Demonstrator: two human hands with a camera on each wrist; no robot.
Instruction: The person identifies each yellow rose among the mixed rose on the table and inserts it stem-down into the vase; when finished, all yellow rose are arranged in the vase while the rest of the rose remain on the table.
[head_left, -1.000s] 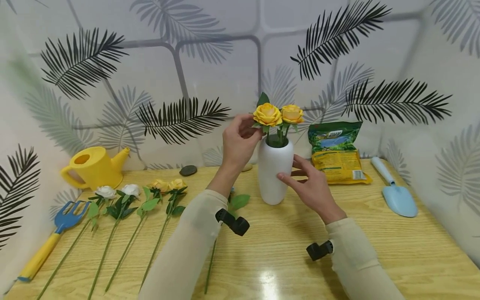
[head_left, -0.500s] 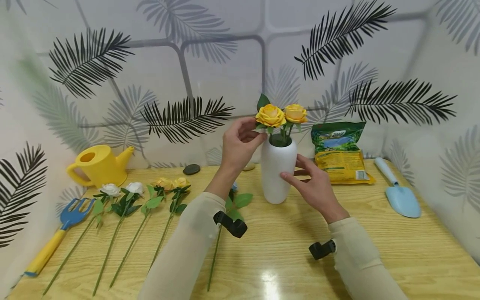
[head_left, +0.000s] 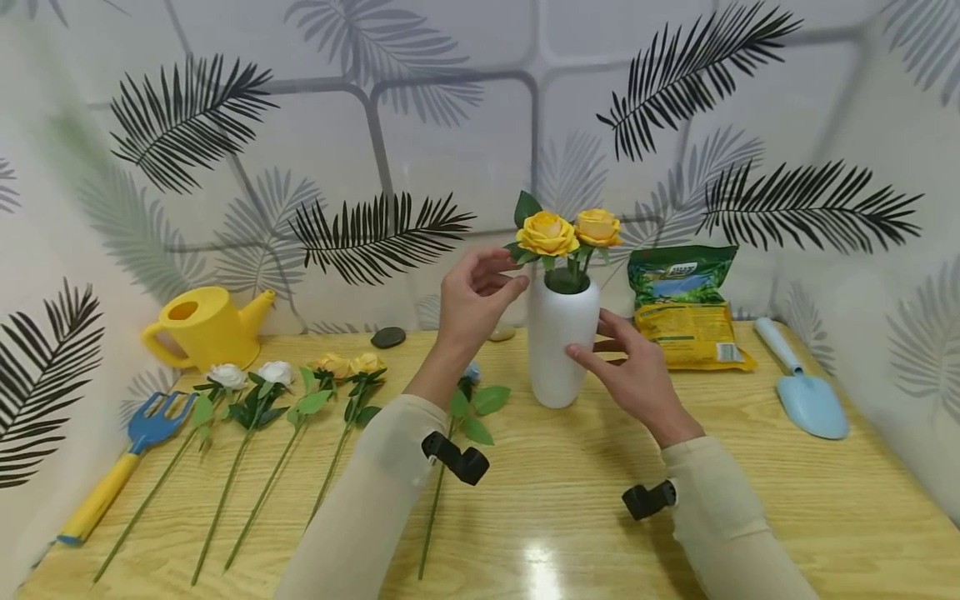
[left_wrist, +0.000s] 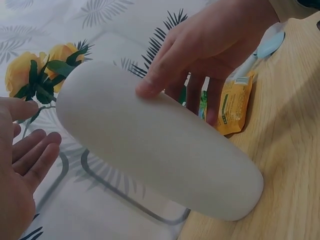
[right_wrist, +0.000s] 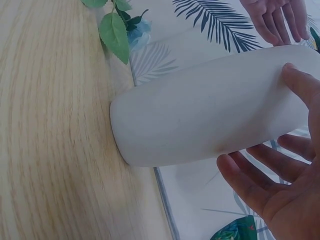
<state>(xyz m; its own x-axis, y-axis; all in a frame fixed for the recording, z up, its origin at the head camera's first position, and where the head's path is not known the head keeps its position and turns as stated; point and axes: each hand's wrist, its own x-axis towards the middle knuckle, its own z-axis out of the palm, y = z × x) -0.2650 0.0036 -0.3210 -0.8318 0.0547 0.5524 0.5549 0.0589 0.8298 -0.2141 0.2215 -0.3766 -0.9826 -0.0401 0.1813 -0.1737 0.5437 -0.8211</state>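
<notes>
The left hand (head_left: 474, 293) had come off the yellow roses (head_left: 566, 232), and there it hung at centre frame, fingers loose and apart, holding nothing, just left of the white vase (head_left: 562, 340). Half a second before, those fingers were pinching under the nearer bloom; so the stem looked set, both roses standing in the vase's mouth. The right hand (head_left: 637, 371) had barely shifted: thumb tip on the vase's side, other fingers straight and spread behind it, steadying rather than gripping. The vase stood upright on the wooden table (head_left: 750, 467), middle of the frame. Hard to read: how far the fingers reached round the back, and the stems inside were hidden. A blue flower (head_left: 471, 372) lay half covered behind the left forearm.
</notes>
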